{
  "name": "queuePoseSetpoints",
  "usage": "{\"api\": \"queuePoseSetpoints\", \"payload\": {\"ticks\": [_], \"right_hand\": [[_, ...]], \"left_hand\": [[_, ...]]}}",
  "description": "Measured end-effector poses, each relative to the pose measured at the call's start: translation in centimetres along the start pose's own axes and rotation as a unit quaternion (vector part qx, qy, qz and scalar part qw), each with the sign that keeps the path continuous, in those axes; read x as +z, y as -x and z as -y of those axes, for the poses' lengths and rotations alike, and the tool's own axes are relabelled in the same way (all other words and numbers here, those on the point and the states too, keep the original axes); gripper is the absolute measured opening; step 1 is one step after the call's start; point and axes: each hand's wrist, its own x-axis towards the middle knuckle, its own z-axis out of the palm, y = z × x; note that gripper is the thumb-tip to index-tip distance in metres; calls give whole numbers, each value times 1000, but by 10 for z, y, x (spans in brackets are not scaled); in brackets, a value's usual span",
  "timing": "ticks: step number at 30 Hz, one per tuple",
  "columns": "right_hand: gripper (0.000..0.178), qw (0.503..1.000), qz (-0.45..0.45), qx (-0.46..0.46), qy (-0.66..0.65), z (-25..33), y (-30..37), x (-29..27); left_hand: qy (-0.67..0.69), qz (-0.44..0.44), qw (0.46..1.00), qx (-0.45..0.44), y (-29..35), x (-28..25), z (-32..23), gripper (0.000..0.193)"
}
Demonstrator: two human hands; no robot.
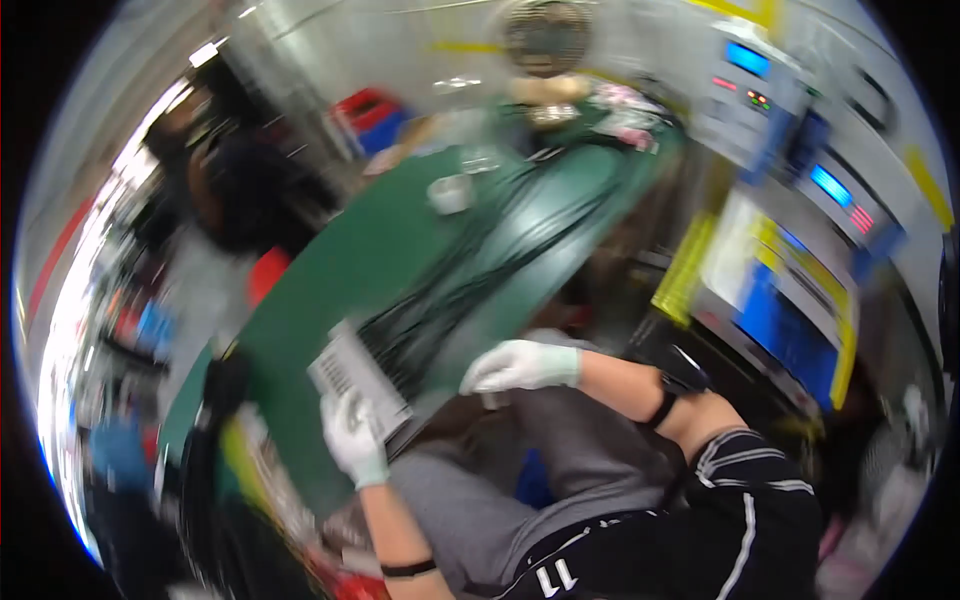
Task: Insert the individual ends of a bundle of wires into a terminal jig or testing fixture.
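My left hand (355, 437), in a white glove, lies against the near edge of a white flat panel (365, 380) with a row of dark marks. Its fingers are bent, but blur hides whether they grip anything. Over my lap, to the right of the panel, my gloved right hand (522, 366) has its fingers drawn together and pointing left. A small pale bit shows just below them; what they hold cannot be made out. Long black cables (480, 270) run in a bundle from beside the panel toward the far end of the green table (330, 265).
A white cup-like container (450, 194) stands on the table, with clear plastic and pink-and-white packets (630, 115) farther back. Machines with blue screens (748, 60) stand to the right. Red and blue bins (372, 120) and a dark-clothed person (255, 185) are at the far left.
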Motion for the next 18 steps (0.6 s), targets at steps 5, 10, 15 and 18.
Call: {"api": "queuePoseSetpoints", "payload": {"ticks": [5,10,15,18], "right_hand": [[32,945,-319,-66,-29,11,124,-53],[36,646,-659,74,378,-11,365,-108],[54,304,-780,458,301,-52,567,-104],[60,326,-790,486,186,-77,672,-115]], "left_hand": [[-246,23,958,145,-14,-13,7,32],[-225,34,968,107,-14,1,-4,36],[-244,36,963,107,-15,-15,-4,37],[-236,36,964,117,-16,3,6,40]]}}
